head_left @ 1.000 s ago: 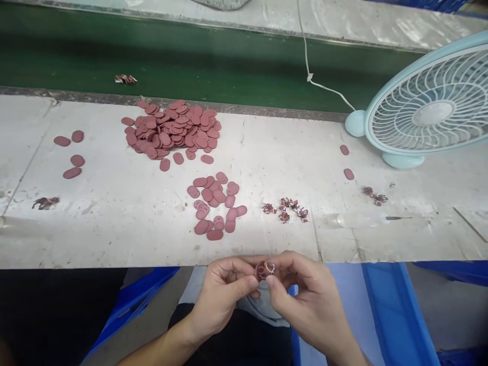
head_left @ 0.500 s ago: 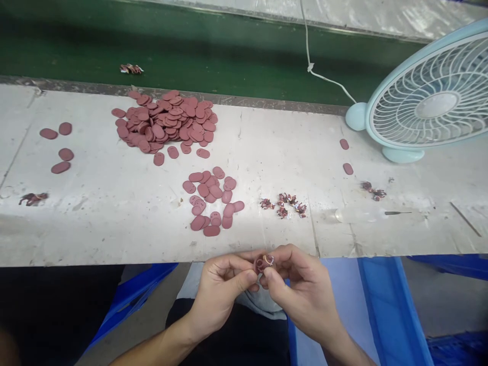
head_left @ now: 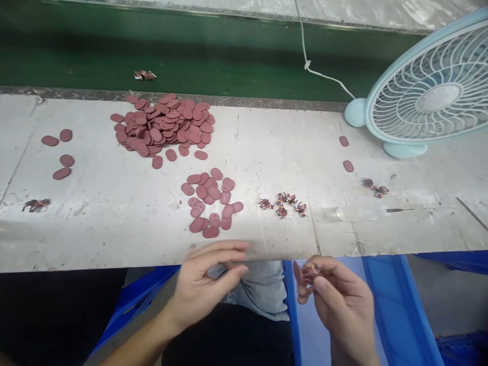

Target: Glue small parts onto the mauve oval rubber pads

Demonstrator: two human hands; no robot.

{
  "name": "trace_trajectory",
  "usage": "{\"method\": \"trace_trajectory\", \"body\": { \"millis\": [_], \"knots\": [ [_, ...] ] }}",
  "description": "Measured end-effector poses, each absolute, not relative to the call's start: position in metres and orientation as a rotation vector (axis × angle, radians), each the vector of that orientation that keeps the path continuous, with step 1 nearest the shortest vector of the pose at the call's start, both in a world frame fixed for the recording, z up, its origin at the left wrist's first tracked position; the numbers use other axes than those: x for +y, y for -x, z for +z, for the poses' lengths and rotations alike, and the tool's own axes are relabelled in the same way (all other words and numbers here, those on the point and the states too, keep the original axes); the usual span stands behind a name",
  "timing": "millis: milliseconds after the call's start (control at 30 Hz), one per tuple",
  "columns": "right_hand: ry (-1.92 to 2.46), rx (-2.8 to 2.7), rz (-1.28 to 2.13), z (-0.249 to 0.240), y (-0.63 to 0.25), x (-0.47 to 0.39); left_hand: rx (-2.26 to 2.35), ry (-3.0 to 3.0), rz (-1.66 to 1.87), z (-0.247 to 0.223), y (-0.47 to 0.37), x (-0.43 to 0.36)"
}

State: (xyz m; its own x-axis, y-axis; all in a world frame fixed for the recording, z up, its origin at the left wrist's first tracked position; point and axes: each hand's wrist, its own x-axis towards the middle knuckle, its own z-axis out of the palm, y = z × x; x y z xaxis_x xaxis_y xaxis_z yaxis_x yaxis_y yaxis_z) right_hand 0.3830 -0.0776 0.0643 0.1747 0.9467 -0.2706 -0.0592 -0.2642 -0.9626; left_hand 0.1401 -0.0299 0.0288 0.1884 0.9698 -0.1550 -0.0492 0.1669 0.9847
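Observation:
My right hand (head_left: 345, 300) pinches a small brown figure (head_left: 310, 273) with a reddish oval disc (head_left: 297, 274) at its left side, just past the table's front edge. My left hand (head_left: 209, 284) is apart from it, fingers spread with nothing between them, near the edge. Beyond my left hand lies a small group of oval discs (head_left: 214, 193), and behind that a large pile of them (head_left: 163, 124). Several small brown figures (head_left: 282, 204) lie right of the small group.
A light blue fan (head_left: 438, 96) stands at the right, its white cord (head_left: 324, 77) running back over a green strip (head_left: 229, 61). A clear bottle with a thin tip (head_left: 358, 212) lies on the table (head_left: 95, 223). A blue bin (head_left: 392, 300) is below the edge.
My hands have parted. My right hand has moved right with the figure and disc, while my left hand has let go and shifted left, its fingers opening.

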Motion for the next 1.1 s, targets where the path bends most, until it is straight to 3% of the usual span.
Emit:
{"method": "trace_trajectory", "body": {
  "millis": [133, 333, 467, 700, 900, 1100],
  "knots": [
    [1.628, -0.819, 1.068, 0.056, -0.428, -0.096, 1.177, -1.812, 0.889, 0.028, -0.118, 0.013],
    [1.798, -0.692, 0.809, 0.036, -0.476, -0.116, 0.989, -2.235, 0.597, 0.021, -0.111, 0.051],
    [1.968, -0.711, 0.615, -0.005, -0.502, -0.127, 0.975, -2.379, 0.539, 0.019, -0.105, 0.056],
    [2.319, -1.110, 0.714, -0.088, -0.525, -0.113, 0.898, -2.616, 0.397, 0.015, -0.095, 0.070],
    [2.541, -1.367, 0.603, -0.116, -0.528, -0.092, 0.883, -2.748, 0.442, 0.011, -0.091, 0.074],
    [2.654, -1.475, 0.521, -0.120, -0.527, -0.090, 1.152, -2.449, 0.887, 0.034, -0.096, 0.058]
  ]
}}
